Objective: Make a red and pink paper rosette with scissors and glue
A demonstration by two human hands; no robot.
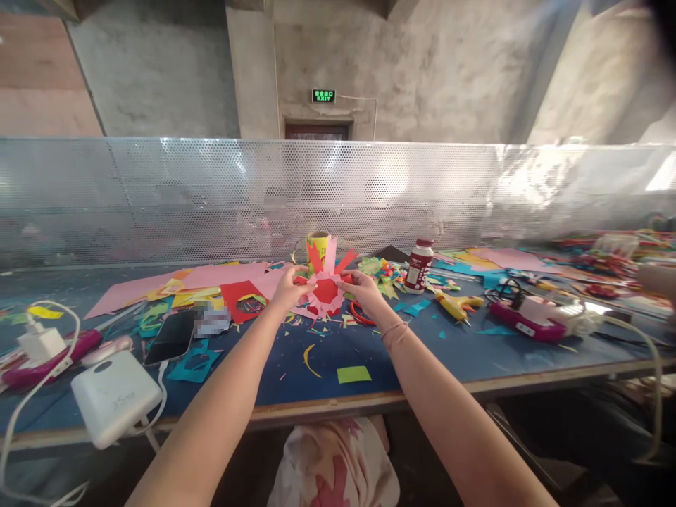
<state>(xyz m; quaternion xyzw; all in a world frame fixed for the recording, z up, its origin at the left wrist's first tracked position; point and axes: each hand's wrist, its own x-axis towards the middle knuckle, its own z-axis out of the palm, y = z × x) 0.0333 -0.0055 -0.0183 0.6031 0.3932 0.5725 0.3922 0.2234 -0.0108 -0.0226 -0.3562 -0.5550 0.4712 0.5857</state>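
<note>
Both hands worked on a red-and-pink paper cutout (326, 289) near the middle of the desk (290, 384); whether it touched the surface could not be told. The left hand (291, 287) pinched its 9 o'clock edge between thumb and fingers, and the right hand (367, 289) pinched its 3 o'clock edge likewise. Red and pink strips stuck up at the cutout's 12 o'clock side, partly covering a yellow can (318, 243) just beyond. Measured from the cutout, a dark red bottle (418, 269) with a white cap stood at 3 o'clock, with a yellow glue gun (457, 308) farther out. A green paper rectangle (353, 374) lay between 5 and 6, a white power bank (113, 398) at 8, and a smartphone (170, 338) between 8 and 9.
</note>
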